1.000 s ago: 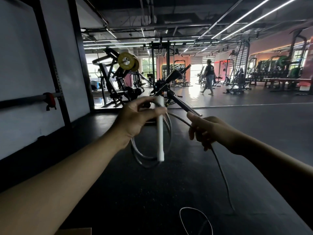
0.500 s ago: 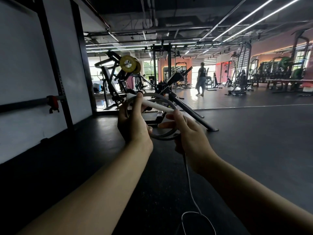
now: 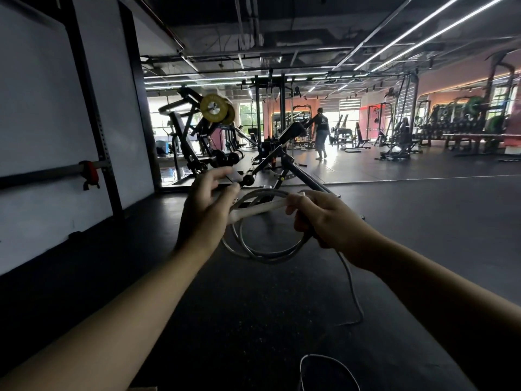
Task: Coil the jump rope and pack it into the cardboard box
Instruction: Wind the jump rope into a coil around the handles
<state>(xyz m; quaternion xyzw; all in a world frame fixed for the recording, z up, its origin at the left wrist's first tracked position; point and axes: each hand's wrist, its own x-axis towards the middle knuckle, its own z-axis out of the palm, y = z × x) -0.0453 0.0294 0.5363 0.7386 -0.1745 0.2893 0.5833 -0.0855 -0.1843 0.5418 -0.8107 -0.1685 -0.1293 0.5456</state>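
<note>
Left hand (image 3: pixel 204 213) has its fingers loosely spread, white handle (image 3: pixel 255 210) lying across the palm side, though it's kinda blurry so hard to say how firmly it holds. Right hand (image 3: pixel 328 221) is curled round the handle's other end and the coiled jump rope (image 3: pixel 265 253). Coils hang between both hands, loose tail drops to the dark floor (image 3: pixel 253 320). Gym machines (image 3: pixel 208 136) behind.

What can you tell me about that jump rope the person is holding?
The jump rope is a thin grey cord with a white handle. Several loops hang between the hands; the left hand holds the handle's lower end, the right hand grips its other end and the cord. The loose tail trails onto the dark floor.
</note>
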